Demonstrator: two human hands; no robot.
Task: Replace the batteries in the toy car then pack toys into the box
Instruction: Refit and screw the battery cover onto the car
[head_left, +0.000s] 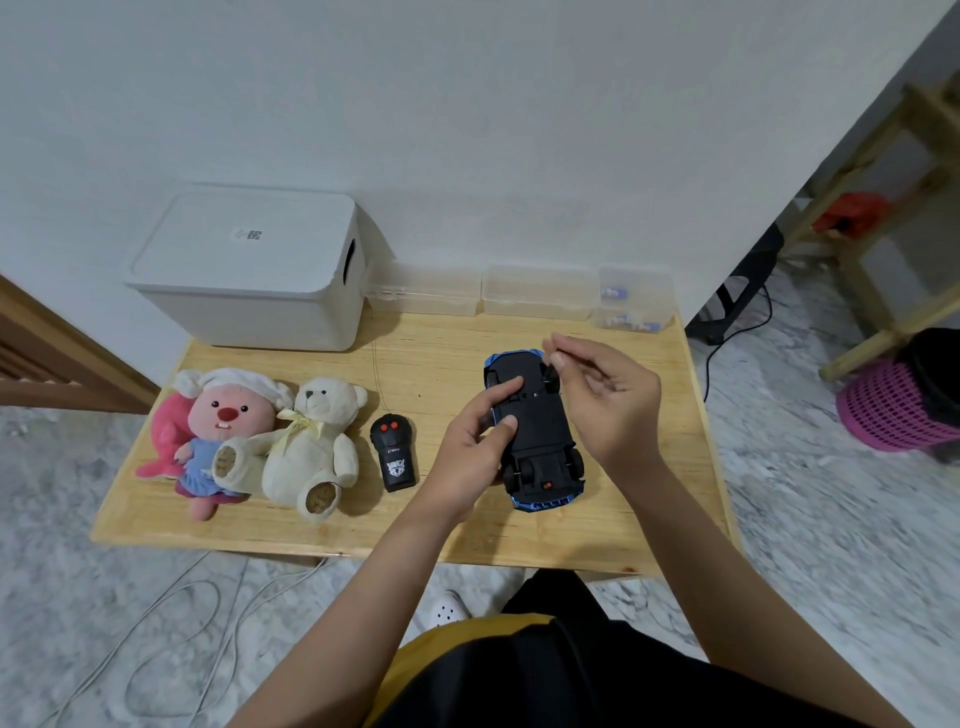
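Along the wall, a lidded white plastic box sits beside three clear tubs, the rightmost clear tub holding small batteries. On the pale wooden table, the left hand grips the upturned blue toy car; the right hand pinches something small, unidentifiable.

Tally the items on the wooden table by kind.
Plush toys: 2, pink plush, cream teddy bear
Toy car: 1
Remote control: 1
White lidded box: 1
Clear plastic containers: 3
Total: 8
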